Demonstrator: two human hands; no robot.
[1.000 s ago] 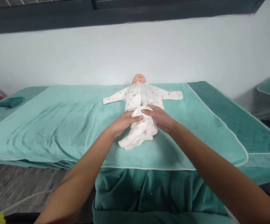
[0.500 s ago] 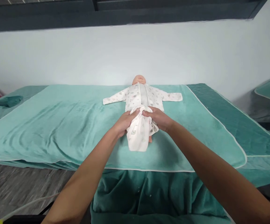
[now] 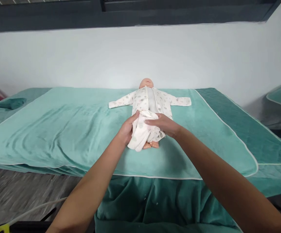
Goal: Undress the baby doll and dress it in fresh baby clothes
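A baby doll (image 3: 146, 83) lies on its back, head toward the wall, in a white patterned jacket (image 3: 140, 99) that is open down the front with both sleeves spread sideways. Over its legs I hold a bunched pair of white patterned baby trousers (image 3: 141, 132). My left hand (image 3: 127, 127) grips the cloth at its left side, thumb on top. My right hand (image 3: 164, 124) clasps it from the right, fingers partly hidden by the folds. The doll's bare feet (image 3: 151, 145) show below the cloth.
The doll rests on a light green blanket (image 3: 69, 129) with a white edge, spread over a darker green bed cover (image 3: 242, 123). A white wall (image 3: 82, 58) stands right behind the bed. A pale cable (image 3: 38, 207) runs at the lower left above the grey floor.
The trousers, which hung down long toward me, are now gathered shorter between my hands. Both of the doll's feet have come into view, and my left hand has shifted to the cloth's outer edge.
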